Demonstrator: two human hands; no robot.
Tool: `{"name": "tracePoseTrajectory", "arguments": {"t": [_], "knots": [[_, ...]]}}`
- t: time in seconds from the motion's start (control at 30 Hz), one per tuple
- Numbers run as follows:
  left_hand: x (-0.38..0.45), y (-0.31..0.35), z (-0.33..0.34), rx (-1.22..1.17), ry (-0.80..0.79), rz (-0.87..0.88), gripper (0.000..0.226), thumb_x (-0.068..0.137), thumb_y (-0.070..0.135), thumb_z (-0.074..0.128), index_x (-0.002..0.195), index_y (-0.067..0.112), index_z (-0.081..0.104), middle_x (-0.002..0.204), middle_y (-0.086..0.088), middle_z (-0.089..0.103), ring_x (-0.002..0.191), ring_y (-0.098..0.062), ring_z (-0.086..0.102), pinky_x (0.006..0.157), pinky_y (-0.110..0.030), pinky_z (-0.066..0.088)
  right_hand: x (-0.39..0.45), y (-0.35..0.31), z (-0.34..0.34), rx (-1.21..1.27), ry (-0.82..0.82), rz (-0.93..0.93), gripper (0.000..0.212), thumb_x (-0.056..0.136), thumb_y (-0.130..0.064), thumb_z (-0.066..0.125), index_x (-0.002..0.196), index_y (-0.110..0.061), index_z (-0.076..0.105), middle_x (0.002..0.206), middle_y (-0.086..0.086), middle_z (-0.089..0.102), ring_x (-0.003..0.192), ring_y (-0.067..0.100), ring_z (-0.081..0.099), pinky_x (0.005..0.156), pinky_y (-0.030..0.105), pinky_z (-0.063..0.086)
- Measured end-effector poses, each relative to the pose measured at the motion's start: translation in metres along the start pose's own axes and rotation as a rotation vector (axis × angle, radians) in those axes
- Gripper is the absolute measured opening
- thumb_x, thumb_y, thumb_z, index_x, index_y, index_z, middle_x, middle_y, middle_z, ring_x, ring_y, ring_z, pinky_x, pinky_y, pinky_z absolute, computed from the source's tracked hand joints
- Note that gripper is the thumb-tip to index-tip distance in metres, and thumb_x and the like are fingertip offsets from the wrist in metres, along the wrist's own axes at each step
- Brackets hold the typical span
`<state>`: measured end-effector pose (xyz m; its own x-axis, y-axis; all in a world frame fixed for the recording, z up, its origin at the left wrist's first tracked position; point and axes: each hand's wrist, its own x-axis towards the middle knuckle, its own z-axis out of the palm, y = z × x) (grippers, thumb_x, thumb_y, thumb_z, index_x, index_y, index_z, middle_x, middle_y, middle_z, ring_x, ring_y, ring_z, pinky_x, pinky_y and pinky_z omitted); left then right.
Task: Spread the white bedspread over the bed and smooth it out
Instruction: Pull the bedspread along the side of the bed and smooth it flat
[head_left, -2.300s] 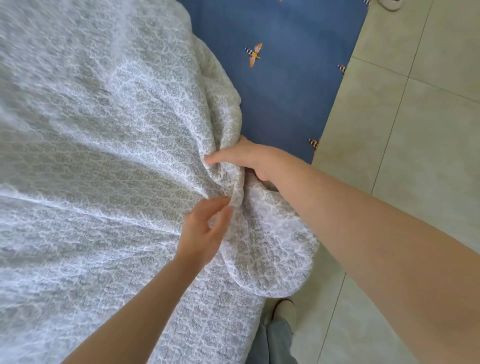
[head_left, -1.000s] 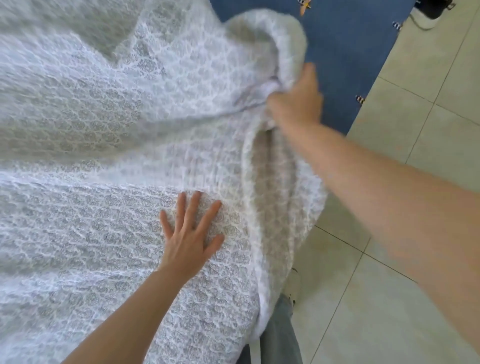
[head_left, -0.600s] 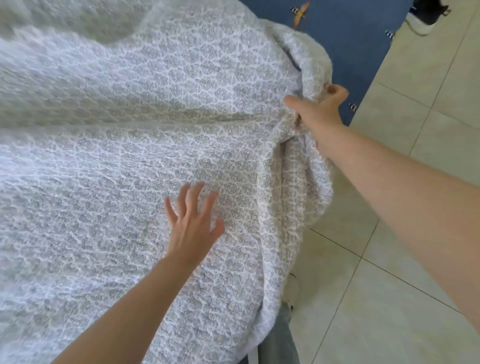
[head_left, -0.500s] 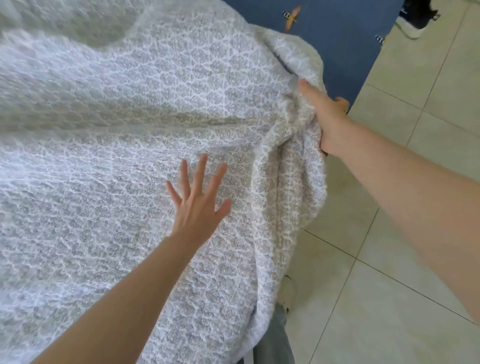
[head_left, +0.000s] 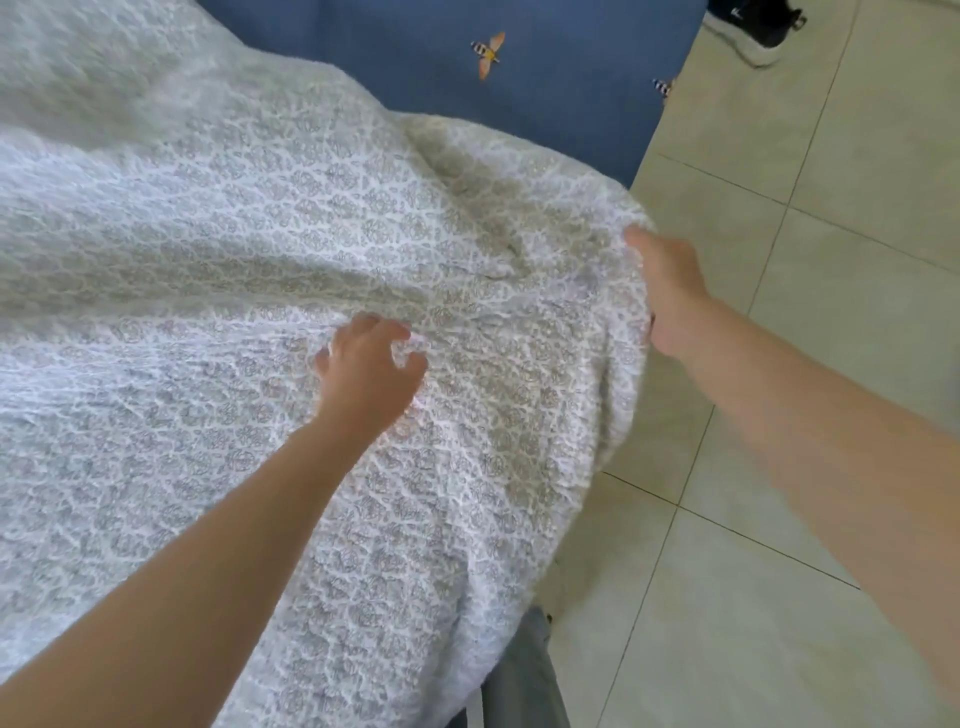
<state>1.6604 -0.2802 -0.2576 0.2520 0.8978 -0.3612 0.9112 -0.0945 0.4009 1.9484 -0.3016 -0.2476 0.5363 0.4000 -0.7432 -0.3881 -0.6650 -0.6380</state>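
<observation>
Bedspread (head_left: 218, 291), white with a grey woven pattern, lay over most of the bed and hung off the near corner toward the tiled floor (head_left: 810, 545). Blue sheet (head_left: 545, 104) with insect prints was uncovered at the far end, beyond the cloth's edge. Judged: spreading largely done on the visible part; the far strip was not yet covered, and soft ridges near the corner were unsmoothed. Right hand (head_left: 670, 291) was at the draped edge, thumb on top of the cloth and fingers hidden behind the fold, so apparently pinching the hem. Left hand (head_left: 369, 369) rested on the top surface, fingers bent and slightly apart, holding nothing. Dark shoe (head_left: 753, 26) sat on the tiles, top right.
</observation>
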Motion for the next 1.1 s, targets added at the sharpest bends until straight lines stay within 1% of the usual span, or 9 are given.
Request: {"name": "tracePoseTrajectory", "arguments": {"t": [0.07, 0.17, 0.4, 0.57, 0.67, 0.8, 0.87, 0.97, 1.1], "knots": [[0.001, 0.029, -0.007, -0.162, 0.095, 0.089, 0.022, 0.096, 0.025, 0.059, 0.113, 0.013, 0.065, 0.11, -0.001, 0.065, 0.102, -0.015, 0.061, 0.094, -0.034, 0.05, 0.007, -0.001, 0.0, 0.149, -0.065, 0.247, 0.068, 0.078, -0.065, 0.047, 0.124, -0.016, 0.06, 0.113, 0.013, 0.07, 0.096, 0.033, 0.07, 0.083, 0.052, 0.055], [0.007, 0.072, -0.014, -0.408, 0.048, 0.039, 0.023, 0.097, 0.034, 0.058, 0.106, 0.014, 0.065, 0.091, 0.007, 0.065, 0.08, -0.006, 0.06, 0.074, -0.022, 0.05, 0.009, 0.002, -0.017, 0.103, -0.288, 0.395, 0.058, 0.098, -0.044, 0.027, 0.121, -0.008, 0.066, 0.121, 0.019, 0.067, 0.105, 0.036, 0.067, 0.093, 0.058, 0.049], [0.025, 0.128, -0.029, -0.869, -0.294, -0.457, 0.104, 0.062, 0.082, 0.066, 0.138, 0.014, 0.045, 0.131, -0.004, 0.055, 0.118, -0.028, 0.054, 0.099, -0.055, 0.047, -0.06, 0.001, 0.005, -0.457, -0.823, -0.127, 0.03, 0.097, -0.034, 0.057, 0.126, -0.032, 0.053, 0.116, -0.009, 0.064, 0.101, 0.01, 0.064, 0.085, 0.031, 0.056], [0.029, 0.111, -0.03, -0.815, -0.083, -0.508, 0.024, 0.082, 0.032, 0.078, 0.091, 0.014, 0.064, 0.096, -0.005, 0.072, 0.093, -0.021, 0.067, 0.094, -0.043, 0.055, -0.069, -0.019, -0.017, -0.636, -0.701, -0.328, 0.035, 0.1, -0.044, 0.046, 0.131, -0.031, 0.057, 0.119, -0.009, 0.065, 0.105, 0.008, 0.062, 0.09, 0.025, 0.048], [0.029, 0.105, -0.022, -0.814, -0.059, -0.471, 0.023, 0.085, 0.03, 0.076, 0.093, 0.012, 0.064, 0.097, -0.005, 0.071, 0.094, -0.023, 0.069, 0.092, -0.042, 0.056, -0.054, -0.02, -0.046, -0.57, -0.481, -0.393, 0.024, 0.103, -0.032, 0.044, 0.118, -0.028, 0.061, 0.088, -0.01, 0.066, 0.079, 0.008, 0.062, 0.066, 0.017, 0.044], [0.029, 0.097, -0.011, -0.818, -0.019, -0.442, 0.029, 0.085, 0.031, 0.075, 0.095, 0.005, 0.065, 0.088, -0.007, 0.067, 0.086, -0.024, 0.063, 0.088, -0.042, 0.055, -0.018, -0.007, -0.082, -0.332, -0.033, -0.354, 0.031, 0.104, -0.025, 0.042, 0.129, -0.016, 0.057, 0.11, -0.002, 0.06, 0.104, 0.022, 0.061, 0.075, 0.021, 0.044], [0.028, 0.09, -0.007, -0.795, -0.046, -0.415, 0.035, 0.084, 0.032, 0.075, 0.097, 0.002, 0.064, 0.088, -0.01, 0.064, 0.083, -0.024, 0.06, 0.083, -0.041, 0.054, 0.004, 0.004, -0.102, -0.328, 0.143, -0.364, 0.031, 0.104, -0.025, 0.041, 0.125, -0.011, 0.059, 0.105, 0.006, 0.062, 0.09, 0.024, 0.063, 0.07, 0.027, 0.045], [0.025, 0.094, 0.0, -0.702, -0.075, -0.34, 0.03, 0.088, 0.032, 0.072, 0.095, 0.005, 0.061, 0.083, -0.009, 0.061, 0.076, -0.022, 0.056, 0.073, -0.036, 0.051, 0.026, 0.026, -0.112, -0.626, 0.213, -0.282, 0.028, 0.102, -0.026, 0.042, 0.108, -0.006, 0.061, 0.09, 0.009, 0.061, 0.074, 0.025, 0.06, 0.059, 0.028, 0.044], [0.025, 0.087, -0.001, -0.633, -0.165, -0.313, 0.034, 0.086, 0.024, 0.072, 0.105, 0.0, 0.059, 0.087, -0.012, 0.058, 0.079, -0.022, 0.052, 0.073, -0.035, 0.046, 0.016, 0.023, -0.087, -1.392, -0.091, 0.108, 0.019, 0.097, -0.007, 0.047, 0.079, -0.002, 0.052, 0.071, 0.006, 0.046, 0.058, 0.018, 0.046, 0.057, 0.029, 0.04]]}}
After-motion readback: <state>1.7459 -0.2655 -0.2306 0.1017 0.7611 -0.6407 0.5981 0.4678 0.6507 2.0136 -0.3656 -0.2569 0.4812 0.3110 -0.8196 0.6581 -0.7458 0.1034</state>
